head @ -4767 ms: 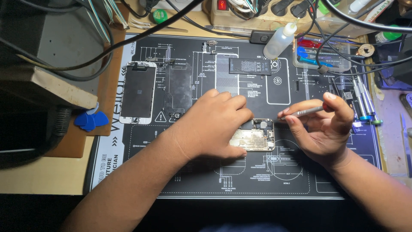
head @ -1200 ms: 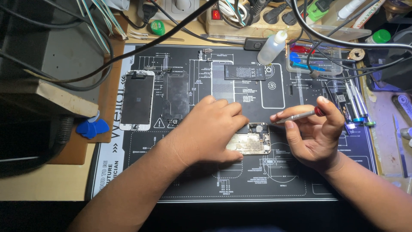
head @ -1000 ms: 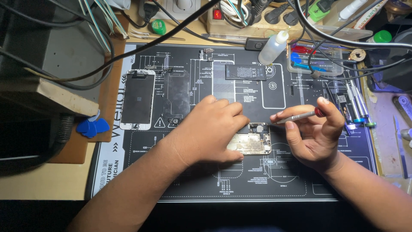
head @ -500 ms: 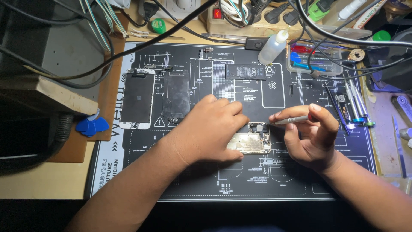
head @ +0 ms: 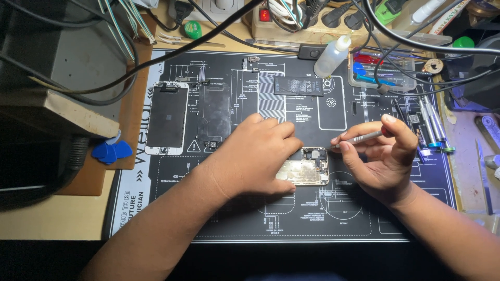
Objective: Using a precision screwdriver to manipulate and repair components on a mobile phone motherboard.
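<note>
while the left hand [head: 255, 156] presses flat on an opened phone body [head: 304, 169] lying at the middle of a black printed repair mat [head: 172, 218], the right hand [head: 383, 158] pinches a slim screwdriver [head: 359, 138] between thumb and fingers, its tip at the phone's upper right corner. a detached phone screen [head: 166, 117] lies well to the left on the mat, a black battery [head: 298, 86] above, a small squeeze bottle [head: 333, 56] beside it, spare screwdrivers [head: 432, 125] to the right.
</note>
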